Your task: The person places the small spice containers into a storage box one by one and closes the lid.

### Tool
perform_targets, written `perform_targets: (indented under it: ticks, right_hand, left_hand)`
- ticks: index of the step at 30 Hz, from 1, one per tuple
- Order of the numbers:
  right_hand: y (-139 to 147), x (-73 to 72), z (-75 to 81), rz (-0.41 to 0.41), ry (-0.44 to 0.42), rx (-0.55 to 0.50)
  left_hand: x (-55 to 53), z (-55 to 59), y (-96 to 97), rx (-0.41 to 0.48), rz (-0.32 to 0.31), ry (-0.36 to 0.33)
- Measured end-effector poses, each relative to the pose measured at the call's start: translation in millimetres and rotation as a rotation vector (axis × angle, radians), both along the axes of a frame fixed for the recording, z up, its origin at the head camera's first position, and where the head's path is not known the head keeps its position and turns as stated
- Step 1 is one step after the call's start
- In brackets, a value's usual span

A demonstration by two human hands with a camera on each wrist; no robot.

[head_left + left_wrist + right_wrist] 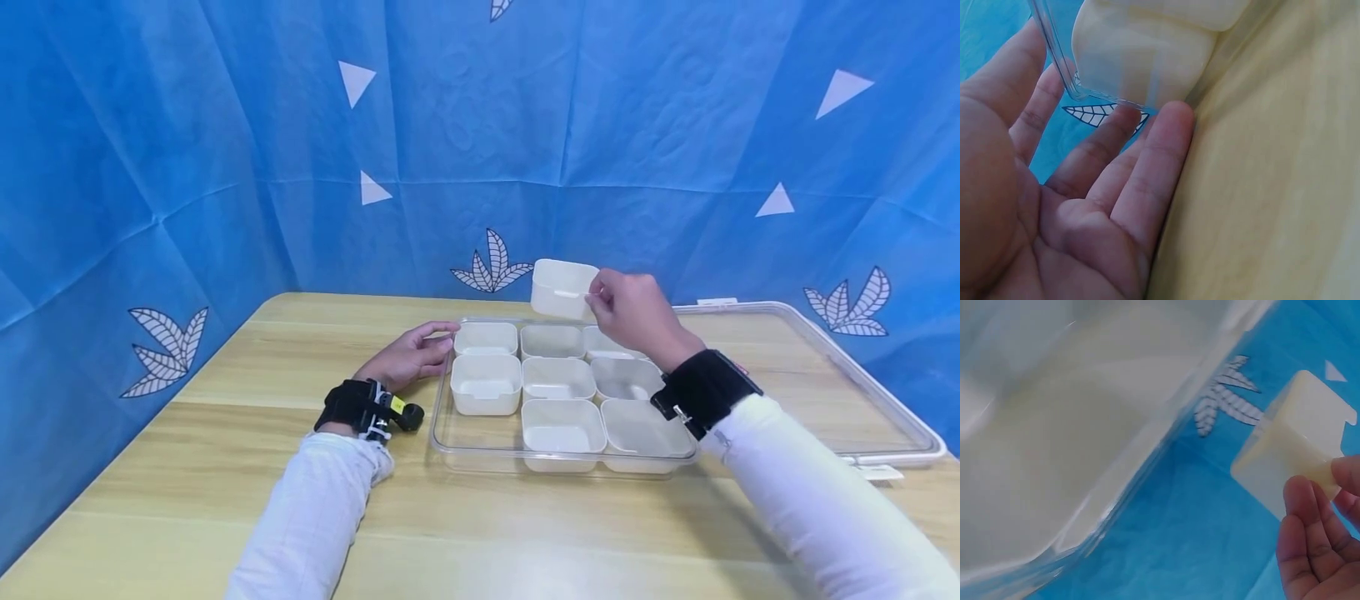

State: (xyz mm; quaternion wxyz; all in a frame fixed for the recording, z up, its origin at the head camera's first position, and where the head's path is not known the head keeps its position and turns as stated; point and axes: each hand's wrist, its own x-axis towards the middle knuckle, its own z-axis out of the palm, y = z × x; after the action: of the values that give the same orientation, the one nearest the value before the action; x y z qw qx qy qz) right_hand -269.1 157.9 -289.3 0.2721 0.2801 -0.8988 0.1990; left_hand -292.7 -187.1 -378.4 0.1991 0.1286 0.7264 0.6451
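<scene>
My right hand [637, 312] pinches a small white plastic bin [562, 287] by its right side, holding it up above the back of a transparent storage box [472, 435]. In the right wrist view, thumb and fingers grip one corner of this bin [1297, 437]. Several matching bins [486, 385] stand in rows inside the box, with bare box floor at its front left corner. At the box's left wall is my left hand [408, 354], its fingers loosely extended. The left wrist view has those fingertips [1172, 122] right at the wall, beside a bin [1141, 56].
A transparent lid [810, 375] with a white rim and clips lies to the right of the box, partly behind my right arm. Both rest on a wooden table [225, 467]. Behind the table hangs a blue curtain [465, 100] with leaf and triangle prints.
</scene>
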Motion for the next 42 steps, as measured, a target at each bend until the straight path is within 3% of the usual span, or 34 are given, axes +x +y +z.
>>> perform_targets:
  ticks: [8, 16, 24, 35, 42]
  right_hand:
    - [-4, 19.4, 3.0, 0.019, 0.024, -0.045]
    - [-10, 37.5, 4.6, 0.013, -0.023, -0.053]
    - [-11, 51.9, 7.8, -0.001, 0.029, -0.048]
    - [-16, 59.2, 7.5, 0.005, 0.012, -0.035]
    - [-23, 60.7, 1.1, 0.082, 0.014, -0.013]
  left_hand:
    - [-0.1, 1.7, 1.4, -0.034, 0.007, 0.011]
    - [1.6, -1.8, -1.3, -0.031, 0.009, 0.004]
    - [2.0, -0.9, -0.8, -0.038, -0.005, 0.01]
    - [-4.0, -3.3, -0.4, -0.046, -0.026, 0.024]
    - [-2.6, -3.6, -2.3, -0.073, -0.021, 0.022]
